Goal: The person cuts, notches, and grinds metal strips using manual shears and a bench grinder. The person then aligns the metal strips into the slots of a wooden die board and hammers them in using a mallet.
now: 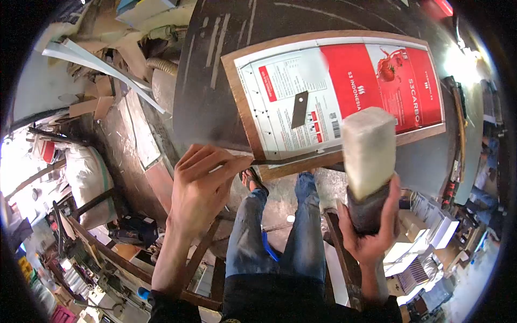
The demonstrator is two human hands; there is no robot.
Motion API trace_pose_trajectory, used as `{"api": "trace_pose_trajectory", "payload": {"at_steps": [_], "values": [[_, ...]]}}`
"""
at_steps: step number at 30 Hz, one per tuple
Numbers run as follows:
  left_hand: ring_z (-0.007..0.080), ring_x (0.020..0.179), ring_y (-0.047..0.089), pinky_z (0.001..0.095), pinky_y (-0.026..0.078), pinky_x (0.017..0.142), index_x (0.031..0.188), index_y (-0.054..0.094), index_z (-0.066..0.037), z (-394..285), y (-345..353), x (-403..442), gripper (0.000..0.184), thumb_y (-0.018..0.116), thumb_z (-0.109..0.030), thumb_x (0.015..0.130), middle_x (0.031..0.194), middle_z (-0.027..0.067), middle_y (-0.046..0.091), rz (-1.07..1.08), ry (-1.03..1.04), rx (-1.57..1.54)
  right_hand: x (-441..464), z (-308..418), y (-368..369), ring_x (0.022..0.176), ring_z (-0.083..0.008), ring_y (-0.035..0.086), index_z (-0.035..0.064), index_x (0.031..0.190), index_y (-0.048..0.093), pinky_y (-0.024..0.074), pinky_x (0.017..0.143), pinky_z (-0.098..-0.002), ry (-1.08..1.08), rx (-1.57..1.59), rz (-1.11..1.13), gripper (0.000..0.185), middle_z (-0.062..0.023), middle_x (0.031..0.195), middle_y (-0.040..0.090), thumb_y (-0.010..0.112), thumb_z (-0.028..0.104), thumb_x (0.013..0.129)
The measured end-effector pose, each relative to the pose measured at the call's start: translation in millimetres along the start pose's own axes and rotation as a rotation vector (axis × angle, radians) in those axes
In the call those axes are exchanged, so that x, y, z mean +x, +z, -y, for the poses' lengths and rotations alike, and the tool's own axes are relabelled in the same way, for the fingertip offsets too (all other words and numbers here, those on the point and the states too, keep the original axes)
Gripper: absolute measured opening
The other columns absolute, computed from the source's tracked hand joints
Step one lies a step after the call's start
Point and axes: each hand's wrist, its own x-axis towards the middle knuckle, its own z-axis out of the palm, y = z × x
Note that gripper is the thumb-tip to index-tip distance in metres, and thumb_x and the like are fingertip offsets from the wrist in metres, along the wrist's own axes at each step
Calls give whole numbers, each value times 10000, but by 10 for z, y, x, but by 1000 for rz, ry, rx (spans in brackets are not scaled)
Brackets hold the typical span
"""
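Note:
A wooden frame (242, 107) lies on a dark work surface, backed by a red and white printed sheet (350, 64). Several small dark marks, perhaps nails, dot the sheet's left side. On the sheet rests a flat dark metal blade (299, 110) with a hole near one end. My left hand (202, 175) is at the frame's lower left corner, its fingers pinched; whatever they hold is too small to make out. My right hand (374, 229) grips a pale block (369, 148) with a dark lower part, held upright in front of the frame's lower right edge.
The dark work surface (231, 27) bears light scratches. Bent pale strips (107, 70) and cardboard lie to the left, above a white sack (89, 177). Stacked boxes (414, 229) stand at the lower right. My legs (247, 231) are below the frame.

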Motion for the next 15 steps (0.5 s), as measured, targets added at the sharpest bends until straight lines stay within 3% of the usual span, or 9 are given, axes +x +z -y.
{"api": "trace_pose_trajectory", "payload": {"at_steps": [1,4,6,7,8,10,15], "values": [[238,853,697,347,558,778,955,776,-62,-14,21,-37,318,750,77,671,935,74,742,-25,-17,-20,71,-22,66,1302,-431,537,-46,1503,371,443,1067,-476,117,-24,248,823,-286,1441,501,788,110,810],[201,890,685,374,569,786,1002,758,-48,32,54,-93,357,704,87,676,936,39,722,-42,28,-39,107,121,27,1261,-447,567,-83,1486,369,456,1053,-481,106,-32,236,830,-303,1399,530,790,121,801],[209,888,686,376,571,782,1017,751,-41,76,92,-134,366,699,83,677,945,48,722,-41,58,-38,-113,159,113,1240,-456,579,-94,1474,381,462,1044,-482,65,8,83,839,-320,1377,536,805,144,790],[217,885,688,379,574,777,1032,743,-34,97,98,-122,376,694,79,677,955,57,722,-47,92,-30,-201,100,145,1191,-446,605,-103,1462,392,486,1006,-477,-41,24,71,844,-329,1352,548,815,169,784],[217,885,688,379,574,777,1032,743,-34,95,77,-107,376,694,79,677,955,57,722,-62,106,-24,-181,33,208,1006,-402,656,-50,1474,401,552,829,-459,-139,-50,112,865,-273,1264,599,820,201,760],[225,890,690,379,576,784,1063,732,-33,59,30,-109,396,696,63,681,982,70,722,-1,115,-34,-187,115,286,996,-391,658,-44,1466,408,560,814,-458,93,-70,255,855,-253,1238,616,816,216,761],[239,910,690,387,577,792,1038,719,0,80,33,-95,390,681,67,656,964,78,712,54,63,-73,-306,144,328,949,-374,661,-11,1498,384,571,755,-454,-117,14,83,869,-232,1176,634,806,215,773]]}}
